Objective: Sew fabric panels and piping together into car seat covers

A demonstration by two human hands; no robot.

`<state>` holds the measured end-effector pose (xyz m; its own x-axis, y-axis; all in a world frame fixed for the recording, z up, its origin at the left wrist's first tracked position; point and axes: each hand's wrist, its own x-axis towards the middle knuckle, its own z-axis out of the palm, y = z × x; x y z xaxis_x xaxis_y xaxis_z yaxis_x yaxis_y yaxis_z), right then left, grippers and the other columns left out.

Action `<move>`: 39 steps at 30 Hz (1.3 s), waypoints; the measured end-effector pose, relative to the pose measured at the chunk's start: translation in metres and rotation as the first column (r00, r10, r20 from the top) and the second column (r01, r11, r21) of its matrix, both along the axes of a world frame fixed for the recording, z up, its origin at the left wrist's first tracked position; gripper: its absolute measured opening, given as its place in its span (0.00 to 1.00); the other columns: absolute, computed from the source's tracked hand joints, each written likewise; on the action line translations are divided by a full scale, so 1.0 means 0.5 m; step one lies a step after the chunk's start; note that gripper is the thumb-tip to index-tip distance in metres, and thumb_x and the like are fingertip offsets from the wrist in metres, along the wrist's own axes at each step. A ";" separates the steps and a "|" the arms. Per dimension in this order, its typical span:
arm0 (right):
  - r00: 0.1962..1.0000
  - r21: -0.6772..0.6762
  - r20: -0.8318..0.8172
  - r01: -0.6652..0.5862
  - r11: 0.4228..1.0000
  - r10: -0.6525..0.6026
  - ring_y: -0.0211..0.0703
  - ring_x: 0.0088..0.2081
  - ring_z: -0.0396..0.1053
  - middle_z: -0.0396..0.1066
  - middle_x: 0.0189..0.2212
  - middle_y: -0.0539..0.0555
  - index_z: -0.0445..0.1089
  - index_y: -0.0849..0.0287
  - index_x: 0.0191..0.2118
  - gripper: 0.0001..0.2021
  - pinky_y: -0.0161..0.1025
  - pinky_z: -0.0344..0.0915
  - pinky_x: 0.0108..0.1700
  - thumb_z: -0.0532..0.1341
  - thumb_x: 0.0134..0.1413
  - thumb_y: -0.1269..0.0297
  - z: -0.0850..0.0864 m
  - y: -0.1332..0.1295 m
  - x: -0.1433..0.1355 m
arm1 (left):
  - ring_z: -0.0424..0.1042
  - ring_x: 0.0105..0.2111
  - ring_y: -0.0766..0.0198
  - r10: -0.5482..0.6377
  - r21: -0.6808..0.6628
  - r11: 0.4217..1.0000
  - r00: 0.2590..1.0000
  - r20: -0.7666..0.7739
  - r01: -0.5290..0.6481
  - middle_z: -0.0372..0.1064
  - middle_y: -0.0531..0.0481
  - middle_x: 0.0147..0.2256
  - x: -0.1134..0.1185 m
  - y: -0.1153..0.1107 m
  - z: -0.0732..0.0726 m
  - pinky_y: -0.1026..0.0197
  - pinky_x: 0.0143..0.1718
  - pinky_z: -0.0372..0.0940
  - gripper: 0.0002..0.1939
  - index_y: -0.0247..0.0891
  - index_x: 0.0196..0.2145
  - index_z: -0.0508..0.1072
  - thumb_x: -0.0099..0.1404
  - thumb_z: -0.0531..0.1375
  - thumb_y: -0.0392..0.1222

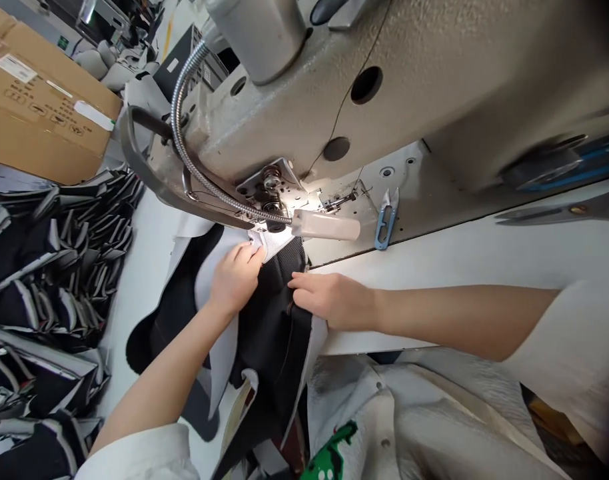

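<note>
A black fabric piece with pale grey backing (264,333) lies under the lit head of a sewing machine (284,133) and hangs over the table's front edge. My left hand (237,277) has its fingers closed on the white and grey layer at the fabric's left side, just before the presser area. My right hand (332,300) pinches the black fabric near its right edge, close to the machine's bed. The needle is hidden behind the lamp and its pale tip (329,225).
Blue thread snips (386,220) lie on the machine bed, with large scissors (564,210) farther right on the white table (444,257). Stacks of black and grey pieces (59,247) fill the left side, below a cardboard box (44,100).
</note>
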<state>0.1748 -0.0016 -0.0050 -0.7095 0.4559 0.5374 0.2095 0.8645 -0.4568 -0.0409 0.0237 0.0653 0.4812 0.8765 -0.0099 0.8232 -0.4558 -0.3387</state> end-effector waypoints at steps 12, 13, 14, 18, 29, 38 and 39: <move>0.931 0.349 0.207 0.217 0.912 -0.301 0.45 0.37 0.70 0.74 0.33 0.63 0.71 0.68 0.36 0.15 0.51 0.61 0.54 0.47 0.57 0.78 0.009 0.030 -0.001 | 0.67 0.29 0.57 -0.190 -0.073 0.981 0.961 -0.202 0.178 0.68 0.46 0.26 0.039 0.016 0.017 0.60 0.26 0.57 0.14 0.37 0.37 0.74 0.57 0.52 0.32; 0.935 0.298 0.230 0.198 0.934 -0.272 0.45 0.36 0.69 0.73 0.29 0.60 0.71 0.66 0.32 0.15 0.51 0.59 0.55 0.47 0.57 0.79 0.017 0.038 0.002 | 0.67 0.30 0.56 -0.175 -0.089 0.983 0.964 -0.199 0.160 0.69 0.46 0.27 0.036 0.017 0.016 0.60 0.26 0.57 0.14 0.37 0.38 0.74 0.57 0.52 0.32; 0.940 0.233 0.239 0.187 0.954 -0.243 0.45 0.36 0.69 0.72 0.26 0.58 0.70 0.64 0.28 0.15 0.52 0.58 0.56 0.48 0.56 0.79 0.024 0.043 0.004 | 0.67 0.32 0.56 -0.157 -0.104 0.985 0.968 -0.195 0.139 0.69 0.46 0.28 0.034 0.018 0.016 0.60 0.27 0.58 0.15 0.37 0.39 0.74 0.57 0.52 0.31; 0.973 -0.136 0.167 0.184 0.973 -0.161 0.46 0.41 0.70 0.73 0.31 0.56 0.70 0.62 0.34 0.09 0.45 0.64 0.49 0.53 0.53 0.76 0.042 0.040 0.001 | 0.67 0.34 0.56 -0.113 -0.152 0.985 0.977 -0.178 0.086 0.70 0.46 0.30 0.031 0.027 0.025 0.60 0.30 0.60 0.17 0.37 0.41 0.73 0.57 0.51 0.29; 0.951 0.398 0.134 0.206 0.894 -0.279 0.55 0.51 0.68 0.69 0.48 0.70 0.68 0.78 0.49 0.16 0.52 0.64 0.55 0.51 0.58 0.77 -0.023 -0.014 -0.033 | 0.71 0.37 0.56 -0.172 -0.249 0.960 0.972 -0.159 0.129 0.73 0.46 0.34 0.048 0.043 0.037 0.60 0.32 0.64 0.23 0.38 0.52 0.69 0.58 0.52 0.32; 0.955 0.381 0.243 0.066 0.922 -0.169 0.49 0.48 0.70 0.72 0.44 0.68 0.71 0.75 0.45 0.15 0.44 0.66 0.53 0.51 0.58 0.77 -0.004 0.018 -0.008 | 0.74 0.39 0.56 -0.118 -0.452 0.892 0.975 -0.187 0.021 0.75 0.46 0.39 0.081 0.051 0.053 0.59 0.35 0.65 0.22 0.41 0.58 0.63 0.67 0.51 0.41; 0.958 0.319 0.255 0.045 0.947 -0.131 0.48 0.48 0.70 0.73 0.43 0.67 0.72 0.73 0.44 0.14 0.42 0.66 0.53 0.51 0.58 0.77 0.000 0.027 -0.001 | 0.74 0.39 0.55 -0.100 -0.453 0.892 0.974 -0.201 -0.002 0.75 0.45 0.39 0.091 0.050 0.055 0.59 0.35 0.65 0.21 0.40 0.57 0.63 0.67 0.51 0.40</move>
<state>0.1744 0.0118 -0.0048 -0.8115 0.3664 0.4553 0.3686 0.9254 -0.0878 0.0046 0.0485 0.0929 0.4650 0.7290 -0.5023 0.7267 -0.6384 -0.2537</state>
